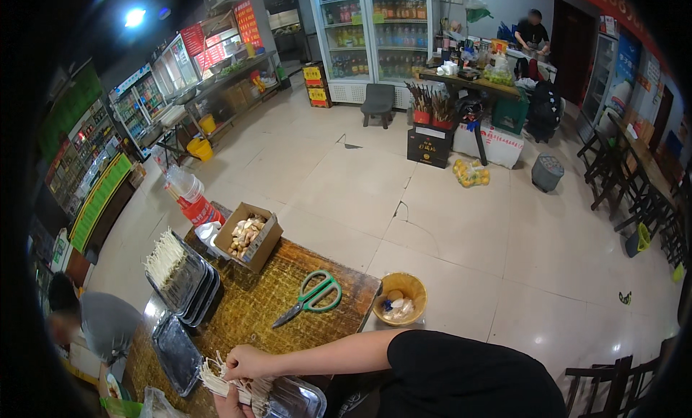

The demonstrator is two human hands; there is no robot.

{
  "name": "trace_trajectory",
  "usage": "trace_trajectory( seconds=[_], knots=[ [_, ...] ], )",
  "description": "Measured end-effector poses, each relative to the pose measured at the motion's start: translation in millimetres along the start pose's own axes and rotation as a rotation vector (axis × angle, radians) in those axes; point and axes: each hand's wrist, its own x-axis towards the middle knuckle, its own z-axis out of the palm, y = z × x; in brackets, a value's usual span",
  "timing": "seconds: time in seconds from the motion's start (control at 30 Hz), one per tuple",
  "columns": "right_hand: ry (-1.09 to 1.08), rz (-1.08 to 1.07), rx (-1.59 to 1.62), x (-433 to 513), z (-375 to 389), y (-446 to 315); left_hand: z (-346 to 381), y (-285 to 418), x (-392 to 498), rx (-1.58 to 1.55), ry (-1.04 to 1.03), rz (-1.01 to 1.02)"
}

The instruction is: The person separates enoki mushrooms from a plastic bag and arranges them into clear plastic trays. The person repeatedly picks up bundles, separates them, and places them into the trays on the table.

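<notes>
Near the bottom of the head view, my left hand [232, 404] grips a bunch of enoki mushrooms [216, 383] from below. My right hand [251, 362] pinches strands at the top of the same bunch. More enoki lie under the hands, beside a clear plastic tray [297, 399]. An empty dark tray [177, 354] lies to the left. Behind it, enoki mushrooms [165, 258] fill the top of a stack of plastic trays [203, 293]. Green-handled scissors [311, 299] lie partly spread on the wooden table [281, 339].
A cardboard box [265, 245] of mushroom-like pieces stands at the table's back edge, near stacked plastic cups [186, 185]. A yellow bin [403, 296] holds waste beside the table. One person [105, 320] is close at the left; another person [532, 34] stands far back.
</notes>
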Motion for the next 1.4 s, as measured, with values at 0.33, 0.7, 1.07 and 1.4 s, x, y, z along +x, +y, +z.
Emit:
trace_trajectory(
  seconds=[0.33,0.7,1.07,1.4],
  knots=[
    [-0.073,0.141,0.297,1,-8,-5,-10,-5,-3,-0.001,0.138,-0.103],
    [-0.103,0.039,-0.018,-3,3,-5,13,31,1,-0.559,0.133,-0.533],
    [-0.067,0.082,0.148,-7,3,0,9,29,-1,-0.621,0.142,-0.549],
    [-0.028,0.104,0.215,-2,10,8,-1,-7,-7,0.109,0.115,0.036]
  ],
)
